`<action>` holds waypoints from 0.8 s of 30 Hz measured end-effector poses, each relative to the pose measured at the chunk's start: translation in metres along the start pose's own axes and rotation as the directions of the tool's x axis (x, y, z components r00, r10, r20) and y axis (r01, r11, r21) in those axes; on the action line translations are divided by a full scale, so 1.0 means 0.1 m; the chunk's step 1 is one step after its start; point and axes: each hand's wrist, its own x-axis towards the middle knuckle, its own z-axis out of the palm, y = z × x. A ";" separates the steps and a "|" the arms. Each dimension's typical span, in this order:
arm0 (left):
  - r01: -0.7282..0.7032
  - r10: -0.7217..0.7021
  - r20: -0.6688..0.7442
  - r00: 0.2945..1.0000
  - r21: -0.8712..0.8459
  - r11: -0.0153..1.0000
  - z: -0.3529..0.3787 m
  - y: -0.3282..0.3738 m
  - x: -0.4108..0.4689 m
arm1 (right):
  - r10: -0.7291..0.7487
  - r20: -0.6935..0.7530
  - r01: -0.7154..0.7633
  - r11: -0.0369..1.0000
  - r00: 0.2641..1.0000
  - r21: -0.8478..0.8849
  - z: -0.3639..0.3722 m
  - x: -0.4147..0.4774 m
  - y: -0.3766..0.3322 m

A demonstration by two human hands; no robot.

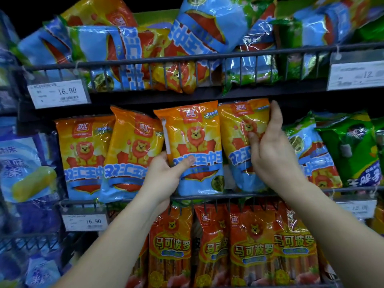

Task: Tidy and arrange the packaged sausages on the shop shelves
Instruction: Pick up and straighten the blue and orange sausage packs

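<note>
On the middle shelf stand several orange-and-blue lion sausage packs. My left hand (pixel 166 175) grips the lower left corner of the third pack (pixel 193 142), thumb across its front. My right hand (pixel 270 150) holds the fourth pack (pixel 239 129) along its right edge, fingers reaching behind its top and thumb pressing its front. Two more of the same packs (pixel 83 156) (pixel 133 154) stand upright to the left. Both held packs sit upright, side by side, above the shelf's front rail (pixel 207 197).
The top shelf (pixel 187 57) holds a jumbled heap of blue, orange and green packs. Green and blue packs (pixel 349 150) stand right of my right hand. Red long-sausage packs (pixel 249 246) fill the shelf below. Price tags (pixel 58 94) (pixel 85 221) hang on the rails. Blue packs (pixel 22 169) sit far left.
</note>
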 end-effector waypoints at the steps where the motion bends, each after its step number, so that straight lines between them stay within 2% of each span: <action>1: 0.017 -0.017 0.007 1.000 -0.002 1.000 0.03 0.00 0.02 | -0.022 -0.031 0.022 1.000 0.999 -0.019 0.01 -0.01 0.00; 4: 0.088 -0.087 0.050 0.995 -0.018 0.996 0.11 0.00 0.07 | -0.096 -0.103 0.088 0.992 0.990 -0.087 0.03 -0.02 0.02; 7: 0.127 -0.128 0.081 0.989 0.007 0.992 0.16 -0.01 0.09 | -0.119 -0.108 0.107 0.988 0.987 -0.107 0.01 0.02 0.04; 12: 0.126 -0.141 0.066 0.988 0.193 0.973 0.13 -0.03 0.08 | -0.048 -0.055 0.044 0.995 0.997 -0.085 -0.05 0.04 0.03; 15: 0.057 -0.082 0.056 0.995 0.353 0.934 0.13 0.07 0.02 | -0.029 -0.052 0.024 0.994 0.998 -0.107 -0.05 0.02 0.03; 20: -0.028 -0.018 0.070 0.997 0.592 0.805 0.06 0.17 -0.11 | -0.001 -0.053 -0.005 0.993 0.999 -0.117 -0.07 0.03 0.01; 24: -0.094 0.097 0.033 0.995 0.664 0.742 -0.02 0.21 -0.21 | 0.014 -0.083 -0.025 0.991 0.996 -0.130 -0.09 0.02 -0.02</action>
